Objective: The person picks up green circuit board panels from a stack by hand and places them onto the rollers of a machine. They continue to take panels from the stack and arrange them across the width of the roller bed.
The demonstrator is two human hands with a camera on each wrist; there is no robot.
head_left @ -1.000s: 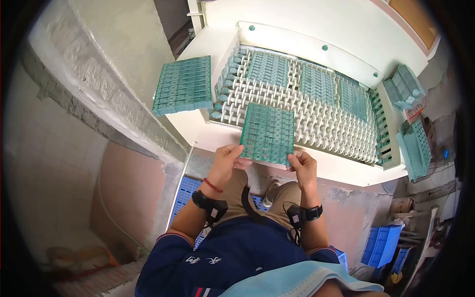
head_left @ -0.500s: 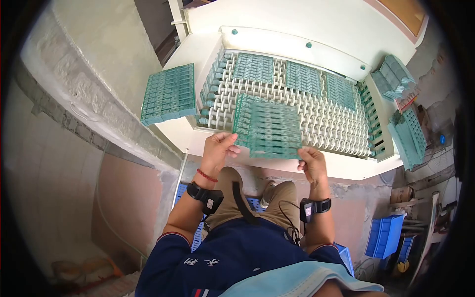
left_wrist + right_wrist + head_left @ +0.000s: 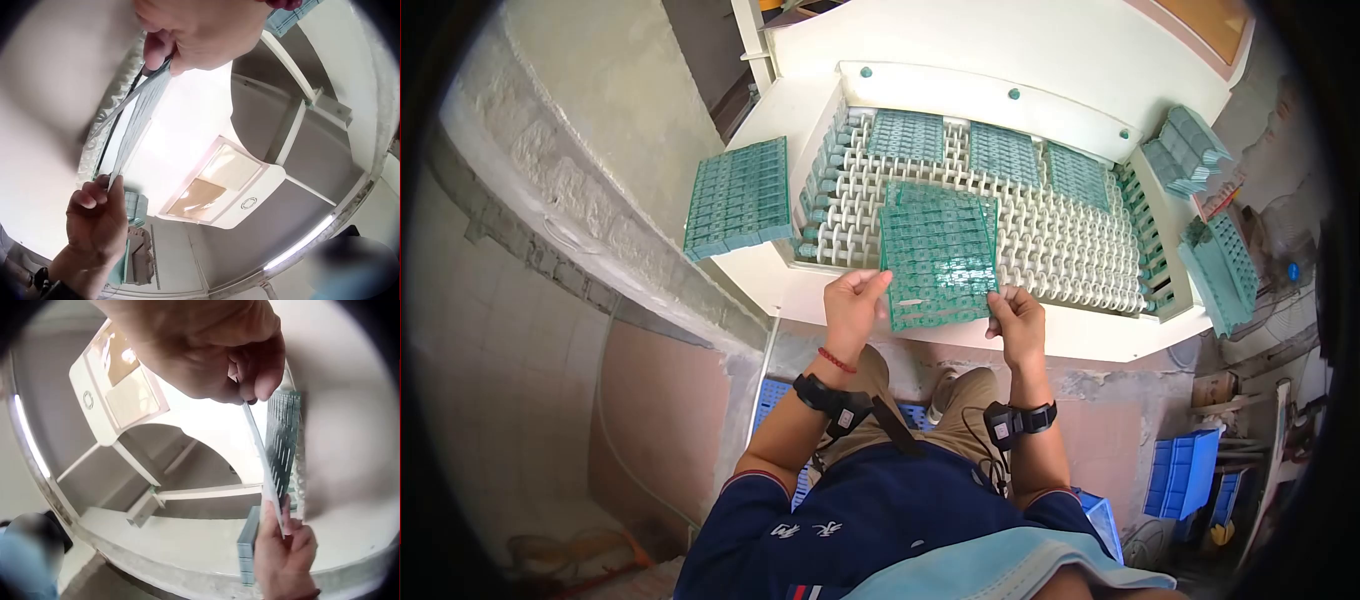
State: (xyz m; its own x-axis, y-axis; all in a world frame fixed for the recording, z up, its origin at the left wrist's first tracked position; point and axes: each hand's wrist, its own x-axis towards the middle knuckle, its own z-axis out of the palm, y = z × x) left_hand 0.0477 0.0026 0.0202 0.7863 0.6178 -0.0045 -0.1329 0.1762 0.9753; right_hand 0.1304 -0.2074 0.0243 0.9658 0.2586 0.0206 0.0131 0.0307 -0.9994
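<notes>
In the head view both hands hold up a thin bundle of green circuit boards (image 3: 937, 262) over the near edge of a white roller conveyor (image 3: 1060, 250). My left hand (image 3: 870, 290) pinches the boards' lower left edge and my right hand (image 3: 1000, 300) pinches the lower right corner. One board sits slightly offset behind the front one. The left wrist view shows the boards (image 3: 134, 119) edge-on between the left hand (image 3: 181, 44) and the right hand (image 3: 94, 212). In the right wrist view, the right hand (image 3: 240, 369) pinches the boards (image 3: 281, 437).
Three green boards (image 3: 1003, 153) lie on the rollers farther along the conveyor. A stack of boards (image 3: 738, 197) rests on the machine's left ledge, and more stacks (image 3: 1225, 272) stand to the right. Blue crates (image 3: 1180, 485) sit on the floor at the right. A concrete wall runs along the left.
Half a second ago the boards were fanned out sideways; now they are drawn back nearly one over the other and the hands are closer together.
</notes>
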